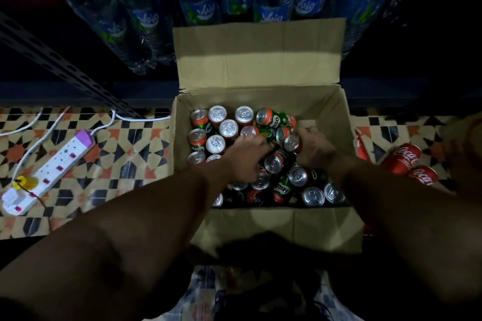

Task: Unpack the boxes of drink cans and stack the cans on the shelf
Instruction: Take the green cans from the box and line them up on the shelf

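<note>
An open cardboard box (260, 224) stands on the patterned floor in front of the dark shelf (78, 91). Several green and orange Milo cans (217, 143) fill it, some upright at the left, others lying jumbled at the right. Both my hands reach down into the box. My left hand (247, 156) curls over the cans at the middle and grips one Milo can (249, 131), whose silver top shows just past the knuckles. My right hand (317, 148) holds another Milo can (292, 143) by its side. The fingertips of both hands are hidden among the cans.
Shrink-wrapped water bottles (198, 8) stand on the shelf behind the box. A white power strip (47, 167) with cables lies on the floor at the left. Red Coca-Cola cans (409, 161) lie on the floor at the right. A perforated metal upright (65, 65) slants at the left.
</note>
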